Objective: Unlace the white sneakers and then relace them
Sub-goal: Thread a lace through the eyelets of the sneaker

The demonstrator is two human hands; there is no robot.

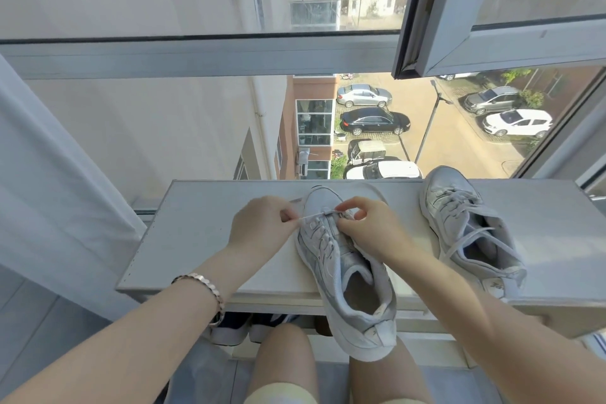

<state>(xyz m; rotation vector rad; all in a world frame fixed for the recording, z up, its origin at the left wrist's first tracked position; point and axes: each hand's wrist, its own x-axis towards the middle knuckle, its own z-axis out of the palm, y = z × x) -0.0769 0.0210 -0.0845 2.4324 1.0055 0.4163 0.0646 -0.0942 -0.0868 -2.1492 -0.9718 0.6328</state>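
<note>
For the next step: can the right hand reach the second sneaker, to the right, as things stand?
Probably yes: the second sneaker lies beside the right hand, nothing between them, though its fingers pinch the lace.

No text you can read. 1 small dark mark on the heel of the near sneaker (347,272), 1 on the far sneaker (472,233); both too blurred.

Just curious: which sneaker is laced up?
The sneaker on the right, criss-crossed along its length; the middle sneaker has lace only at its toe end.
</note>
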